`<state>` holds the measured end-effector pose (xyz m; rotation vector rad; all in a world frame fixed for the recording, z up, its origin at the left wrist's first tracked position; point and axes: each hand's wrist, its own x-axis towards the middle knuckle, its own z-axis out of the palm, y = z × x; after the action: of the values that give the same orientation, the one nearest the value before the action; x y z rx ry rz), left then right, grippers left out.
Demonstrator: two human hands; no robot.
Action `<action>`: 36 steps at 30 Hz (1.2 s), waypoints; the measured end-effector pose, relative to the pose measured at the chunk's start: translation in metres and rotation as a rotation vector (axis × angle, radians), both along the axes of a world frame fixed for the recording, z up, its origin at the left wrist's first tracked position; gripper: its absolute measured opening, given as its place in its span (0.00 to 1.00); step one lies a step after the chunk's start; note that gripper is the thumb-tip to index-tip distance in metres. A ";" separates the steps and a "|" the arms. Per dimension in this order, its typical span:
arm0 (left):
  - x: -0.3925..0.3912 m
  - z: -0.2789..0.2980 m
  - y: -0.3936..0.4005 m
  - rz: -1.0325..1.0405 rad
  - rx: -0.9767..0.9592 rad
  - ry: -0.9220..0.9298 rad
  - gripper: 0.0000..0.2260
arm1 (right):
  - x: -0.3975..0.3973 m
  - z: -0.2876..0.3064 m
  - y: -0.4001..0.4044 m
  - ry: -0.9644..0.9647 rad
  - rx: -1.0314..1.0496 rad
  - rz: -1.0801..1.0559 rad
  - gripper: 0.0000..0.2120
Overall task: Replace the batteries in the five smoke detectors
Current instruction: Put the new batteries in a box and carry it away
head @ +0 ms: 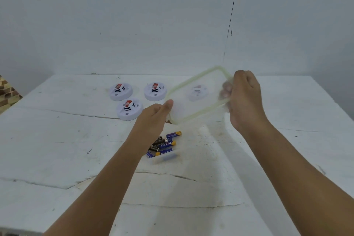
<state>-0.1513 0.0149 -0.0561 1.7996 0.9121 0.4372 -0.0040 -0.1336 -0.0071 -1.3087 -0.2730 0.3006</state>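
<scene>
1. Smoke detectors: three lie in plain sight at the back of the white table [57, 140], one far left [121, 91], one beside it [155, 91], one nearer [129, 109]. A fourth [197, 92] shows dimly through the raised lid. A fifth is not visible.
2. Lid [199, 95]: clear, green-rimmed, held tilted in the air above the table, between both hands.
3. Right hand [245, 97]: fingers curled tight around the lid's far short edge, carrying it.
4. Left hand [153, 115]: thumb pressed on the near corner, the other fingers under it out of sight; the grip looks light, probably steadying.
5. Batteries [164, 144]: a loose heap in a clear container [162, 159], directly below the lid, between the forearms.
6. Judgement: container is being uncovered to reach fresh cells; no detector opened yet, task at its start.
</scene>
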 end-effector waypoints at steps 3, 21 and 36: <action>-0.009 -0.002 0.012 0.118 -0.111 -0.110 0.19 | -0.003 -0.018 0.008 0.041 -0.099 0.056 0.08; -0.088 -0.042 0.015 0.293 0.088 0.020 0.15 | -0.018 -0.095 0.021 -0.105 -0.562 0.455 0.07; -0.090 -0.051 0.005 0.322 -0.002 0.060 0.16 | -0.018 -0.115 0.018 -0.043 -0.415 0.497 0.08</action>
<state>-0.2409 0.0203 -0.1070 1.6744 1.2510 0.5868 -0.0223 -0.1158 -0.1225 -1.6472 -0.5977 0.7819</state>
